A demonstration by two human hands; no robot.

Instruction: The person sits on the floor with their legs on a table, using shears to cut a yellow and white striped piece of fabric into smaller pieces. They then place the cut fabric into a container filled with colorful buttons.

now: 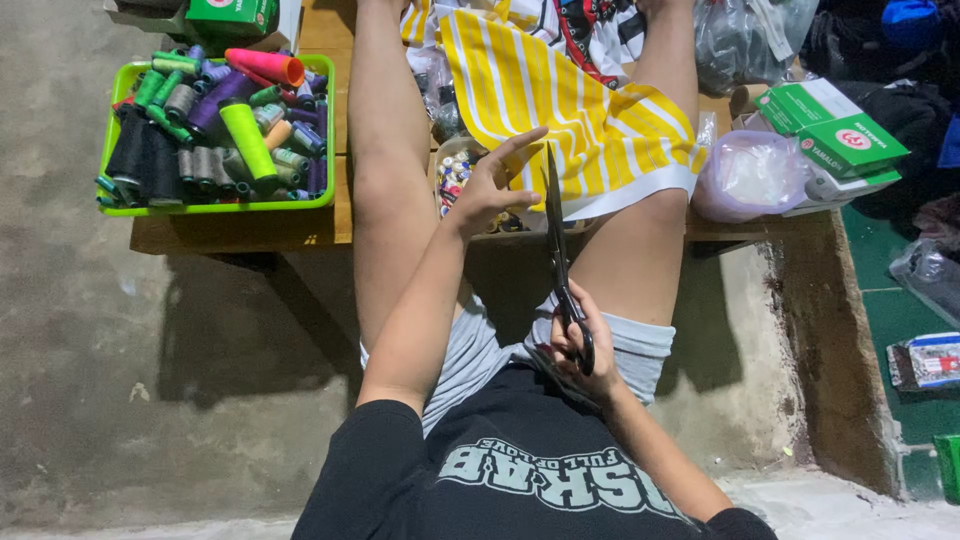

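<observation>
Holding black scissors (560,255) by the handles, right hand (578,350) closed; blades point up toward yellow striped fabric (560,100). Left hand (490,185) open, fingers spread, touching fabric's lower edge just left of blades.

Beyond the left hand's fingers (520,145), the striped cloth (560,100) runs off the top edge; the button container (455,170) sits half hidden beneath them.
</observation>
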